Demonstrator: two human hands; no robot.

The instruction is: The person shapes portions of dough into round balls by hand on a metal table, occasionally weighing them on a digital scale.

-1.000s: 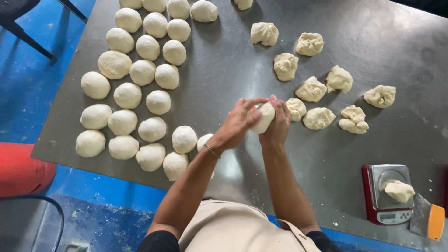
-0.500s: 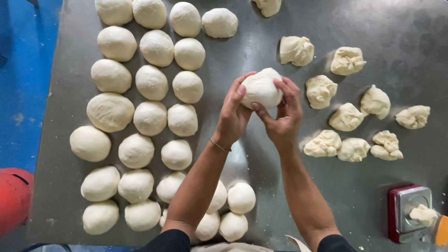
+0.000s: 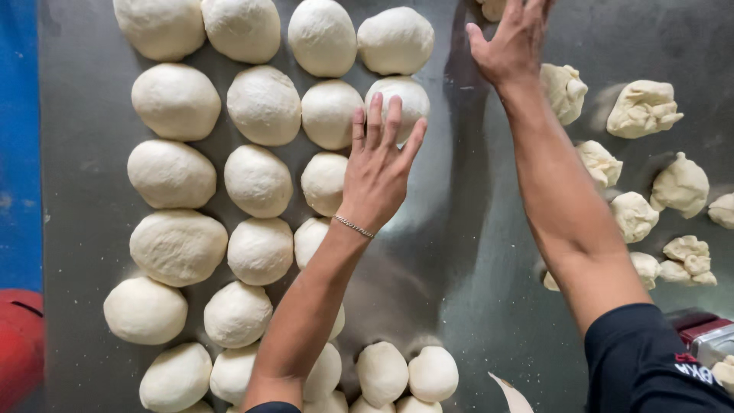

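Now my left hand (image 3: 378,172) lies flat with fingers spread, its fingertips resting on the smooth round white dough ball (image 3: 399,101) at the end of the third row. My right hand (image 3: 512,42) is open too, reaching up the dull grey floury metal table (image 3: 459,252), gripping nothing. Neat rows of smooth rounded dough balls (image 3: 260,180) crowd the left side; rough, creased, unshaped dough lumps (image 3: 644,107) lie scattered beyond my right forearm.

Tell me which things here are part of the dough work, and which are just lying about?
In use: left hand over a smooth dough ball; right hand; rough dough pieces; steel table.
Lying about: red scale; red object at the left edge.
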